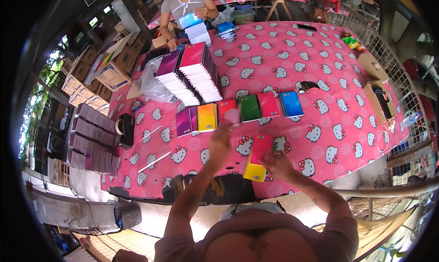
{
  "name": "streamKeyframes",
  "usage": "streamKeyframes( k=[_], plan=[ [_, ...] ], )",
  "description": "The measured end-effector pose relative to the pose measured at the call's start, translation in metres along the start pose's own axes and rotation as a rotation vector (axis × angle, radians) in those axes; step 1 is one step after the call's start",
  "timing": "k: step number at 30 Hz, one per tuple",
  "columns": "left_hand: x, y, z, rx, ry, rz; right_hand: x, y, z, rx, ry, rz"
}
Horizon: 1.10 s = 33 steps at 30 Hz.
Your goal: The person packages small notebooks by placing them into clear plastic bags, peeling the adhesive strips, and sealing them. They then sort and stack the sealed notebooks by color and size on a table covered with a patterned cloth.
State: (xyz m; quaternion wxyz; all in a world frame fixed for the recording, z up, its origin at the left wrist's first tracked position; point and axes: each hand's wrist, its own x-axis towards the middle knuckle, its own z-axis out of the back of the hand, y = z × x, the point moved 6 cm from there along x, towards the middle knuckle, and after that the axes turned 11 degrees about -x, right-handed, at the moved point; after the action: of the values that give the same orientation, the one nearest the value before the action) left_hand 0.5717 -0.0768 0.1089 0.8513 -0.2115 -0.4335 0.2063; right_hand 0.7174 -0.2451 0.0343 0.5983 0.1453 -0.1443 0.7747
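A pink patterned tablecloth [352, 145] fills the middle of the frame, its edges bent by the lens. Cardboard boxes [120, 70] crowd the upper left, partly overlapping. A co-worker [183, 6] is cut off at the top edge. Tall purple [168, 79] and red notebook stacks [201, 72] stand just above left of centre, the red one hiding part of the purple. Across the centre runs a row of smaller notebooks: purple [184, 121], yellow [207, 117], red [226, 107], green [250, 108], pink-red [268, 104] and blue [291, 104]. Below right of centre, a red notebook [261, 148] overlaps a yellow spiral notebook [254, 170]; the right hand [278, 165] meets its right edge, fingers bent, their grip hidden. The left hand [221, 145], blurred, reaches the lower edge of the row's red notebook; whether its fingers are closed, I cannot tell.
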Motion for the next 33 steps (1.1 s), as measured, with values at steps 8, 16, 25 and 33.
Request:
streamKeyframes(
  k=[8,16,25,33],
  plan=[
    [-0.082,-0.021,-0.044,-0.016,0.39,0.006,0.073,-0.087,-0.022,0.303,-0.27,-0.495],
    [-0.041,0.143,0.028,0.23,0.198,0.237,0.138,-0.001,-0.101,1.314,0.114,-0.623],
    [-0.036,0.147,0.075,0.547,-0.025,0.15,0.085,-0.031,-0.022,1.377,-0.364,-0.874],
    [-0.036,0.073,0.052,0.379,-0.084,0.046,-0.015,-0.104,0.041,1.709,-0.873,-1.192]
  ],
)
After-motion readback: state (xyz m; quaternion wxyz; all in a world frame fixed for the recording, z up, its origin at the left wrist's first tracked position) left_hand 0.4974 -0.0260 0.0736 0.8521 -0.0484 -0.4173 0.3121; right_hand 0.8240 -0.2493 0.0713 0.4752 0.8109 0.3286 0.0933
